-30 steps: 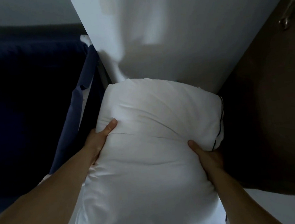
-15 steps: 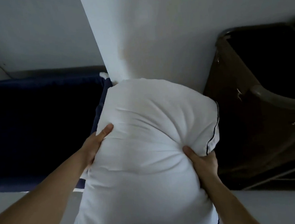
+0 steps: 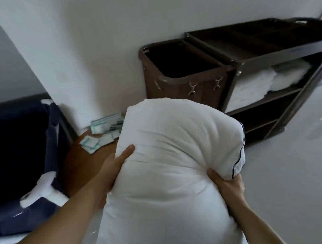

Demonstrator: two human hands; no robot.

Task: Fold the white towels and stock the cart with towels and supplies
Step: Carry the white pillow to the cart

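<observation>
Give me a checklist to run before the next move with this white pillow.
1. Left hand grips the white pillow: ok.
2. Right hand grips its dark-piped edge: ok.
3. Dark metal cart in view, ahead right: ok.
4. Upper shelf free: folded white towels occupy it, not ok.
5. Lower shelf looks bare: ok.
6. Floor path: partly hidden by the pillow, cannot tell.

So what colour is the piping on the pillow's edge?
Dark, navy or black piping on the white pillow; head view.
</observation>
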